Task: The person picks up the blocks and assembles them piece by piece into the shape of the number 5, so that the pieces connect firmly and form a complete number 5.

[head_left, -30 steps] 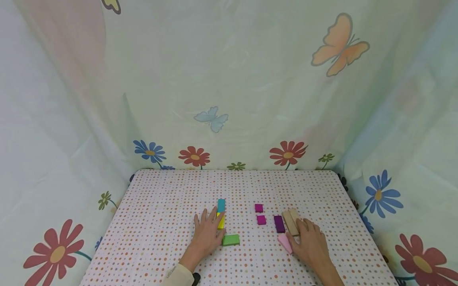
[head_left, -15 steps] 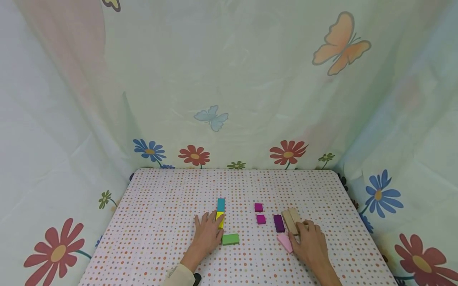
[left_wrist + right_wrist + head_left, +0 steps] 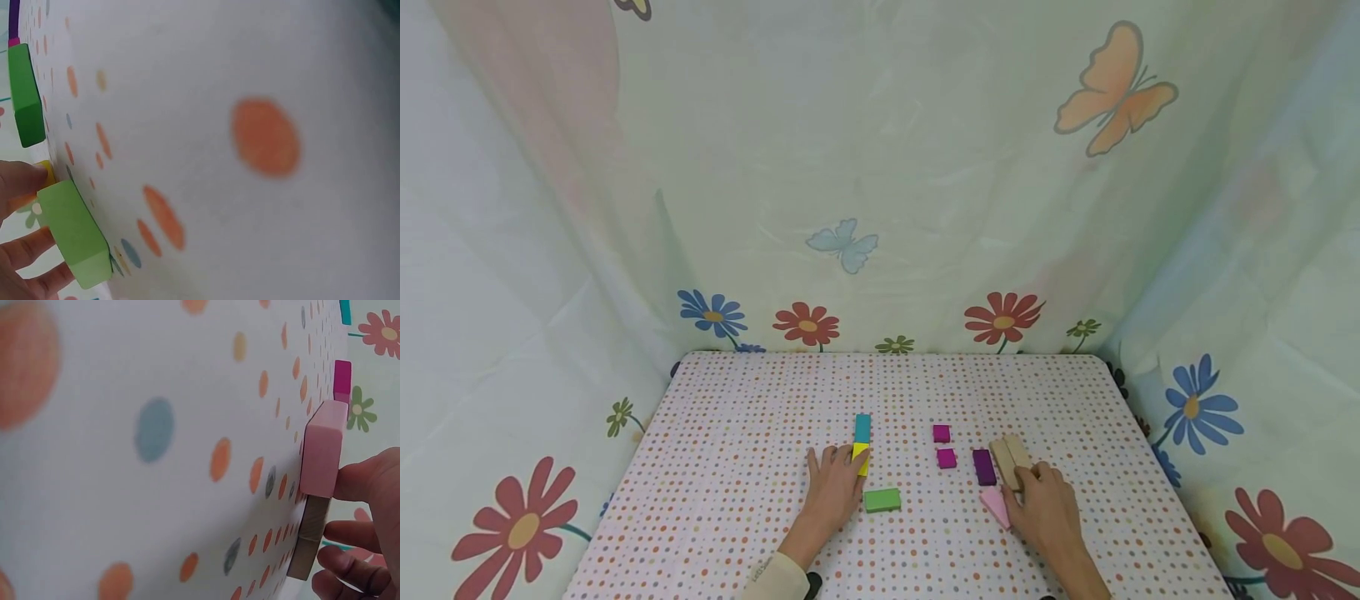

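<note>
My left hand [image 3: 832, 487] pinches a yellow block [image 3: 861, 458], which touches the near end of a blue block [image 3: 862, 427]. A light green block [image 3: 74, 234] lies under this hand in the left wrist view, hidden in the head view. Just right of the thumb is a green block [image 3: 882, 500]. My right hand [image 3: 1047, 507] has thumb and index finger about the near end of two wooden blocks [image 3: 1008, 462] lying side by side. Its thumb also sits against a pink block [image 3: 322, 450]. Other right fingers are bent.
Two magenta blocks [image 3: 942, 433] lie between the hands, one nearer than the other. A purple block [image 3: 984, 467] lies left of the wooden pair. The dotted table [image 3: 760, 400] ends at a curtain [image 3: 925, 167] printed with flowers and butterflies.
My left thumb has drawn away from the green block, in toward the yellow one. The right fingers have drawn back slightly toward the near end of the wooden blocks, closer to the thumb.
</note>
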`<state>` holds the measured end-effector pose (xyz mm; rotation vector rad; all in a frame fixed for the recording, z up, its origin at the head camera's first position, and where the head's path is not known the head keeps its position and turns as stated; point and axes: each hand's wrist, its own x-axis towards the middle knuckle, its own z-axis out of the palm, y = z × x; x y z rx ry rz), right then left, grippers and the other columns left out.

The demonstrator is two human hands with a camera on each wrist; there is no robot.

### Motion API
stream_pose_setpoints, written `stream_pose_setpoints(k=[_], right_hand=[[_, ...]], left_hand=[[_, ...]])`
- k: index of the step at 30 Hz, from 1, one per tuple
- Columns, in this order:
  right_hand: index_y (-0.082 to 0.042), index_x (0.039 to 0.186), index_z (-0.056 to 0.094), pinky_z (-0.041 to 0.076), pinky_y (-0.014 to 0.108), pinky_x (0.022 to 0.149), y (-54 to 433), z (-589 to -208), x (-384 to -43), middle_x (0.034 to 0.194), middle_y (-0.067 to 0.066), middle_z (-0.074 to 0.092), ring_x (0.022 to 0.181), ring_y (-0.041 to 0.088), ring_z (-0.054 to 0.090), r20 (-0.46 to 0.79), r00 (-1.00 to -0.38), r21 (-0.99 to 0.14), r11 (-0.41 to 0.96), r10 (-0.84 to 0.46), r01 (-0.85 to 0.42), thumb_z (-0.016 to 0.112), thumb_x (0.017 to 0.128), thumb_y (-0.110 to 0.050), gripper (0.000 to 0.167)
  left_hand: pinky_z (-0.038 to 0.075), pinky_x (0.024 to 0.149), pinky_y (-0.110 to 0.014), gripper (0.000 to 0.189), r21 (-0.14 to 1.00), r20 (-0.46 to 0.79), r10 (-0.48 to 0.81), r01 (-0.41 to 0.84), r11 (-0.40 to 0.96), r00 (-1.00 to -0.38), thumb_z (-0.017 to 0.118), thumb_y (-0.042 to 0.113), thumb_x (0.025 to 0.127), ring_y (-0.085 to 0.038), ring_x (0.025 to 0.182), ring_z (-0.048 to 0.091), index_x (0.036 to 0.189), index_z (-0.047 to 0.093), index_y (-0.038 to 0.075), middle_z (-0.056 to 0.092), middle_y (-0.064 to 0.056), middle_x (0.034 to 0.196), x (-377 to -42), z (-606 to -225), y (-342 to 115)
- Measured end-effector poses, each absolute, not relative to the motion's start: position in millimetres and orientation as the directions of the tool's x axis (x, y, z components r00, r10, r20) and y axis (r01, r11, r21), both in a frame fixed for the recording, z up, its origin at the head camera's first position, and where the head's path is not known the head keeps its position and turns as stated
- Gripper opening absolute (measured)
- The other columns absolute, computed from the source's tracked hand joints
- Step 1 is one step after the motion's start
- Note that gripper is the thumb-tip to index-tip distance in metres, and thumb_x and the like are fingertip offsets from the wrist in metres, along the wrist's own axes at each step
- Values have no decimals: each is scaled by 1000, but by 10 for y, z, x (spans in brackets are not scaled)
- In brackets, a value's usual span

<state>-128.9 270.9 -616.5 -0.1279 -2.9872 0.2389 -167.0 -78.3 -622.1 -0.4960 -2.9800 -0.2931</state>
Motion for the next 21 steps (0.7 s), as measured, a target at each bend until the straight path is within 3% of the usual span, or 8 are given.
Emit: stream_pose_setpoints(k=[10,21], right_hand=[[6,122,72,50,43,74,2634,-6113,-1331,98,16,62,82,26,55,71,-989,-146,982,131,120,78,93,-28,45],[11,117,70,55,44,71,2587,-6077,-1362,104,25,67,82,28,62,36,-969,-254,940,243,226,77,93,-28,45]], left_hand=[[36,111,-81,43,162,187,342,372,914,-921,77,26,98,-37,122,58,140,69,24,69,-9,130,-1668,-6226,-751],[34,112,-80,40,190,205,345,383,904,-916,75,27,100,-35,120,56,139,69,23,67,-9,128,-1661,-6227,-715]])
